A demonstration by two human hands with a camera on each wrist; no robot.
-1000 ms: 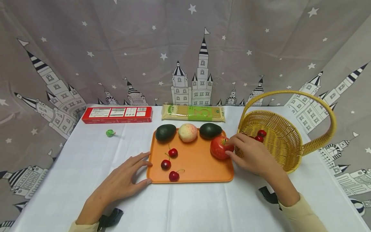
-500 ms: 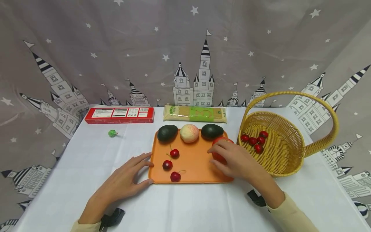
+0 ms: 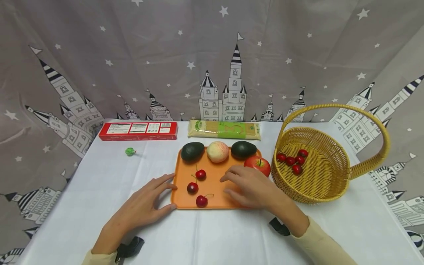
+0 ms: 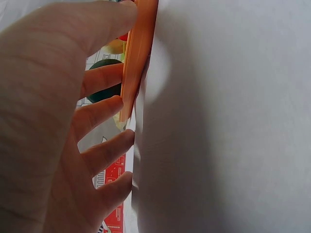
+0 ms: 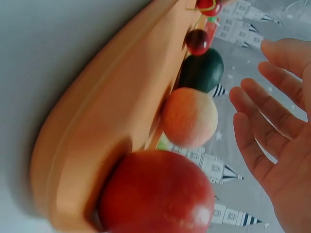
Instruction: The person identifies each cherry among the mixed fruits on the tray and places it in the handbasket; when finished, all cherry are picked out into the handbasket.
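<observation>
Head view: left hand [image 3: 145, 206], fingers spread, braces the orange tray [image 3: 216, 202] on the bench [image 3: 232, 235], steadying it while the empty right hand [image 3: 253, 187] hovers open near the cherries [image 3: 197, 184].

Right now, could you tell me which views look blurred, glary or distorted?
Head view: sharp and evenly lit, with wide-angle bending at the edges. Left wrist view: the left hand looms soft against the tray, with glare on the cloth. Right wrist view: the apple is close and slightly blurred.

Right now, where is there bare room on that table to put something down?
The white cloth is bare in front of the orange tray, between the two sleeves, and left of the left hand below the red box. It is crowded on the tray's back edge and beside the basket.
</observation>
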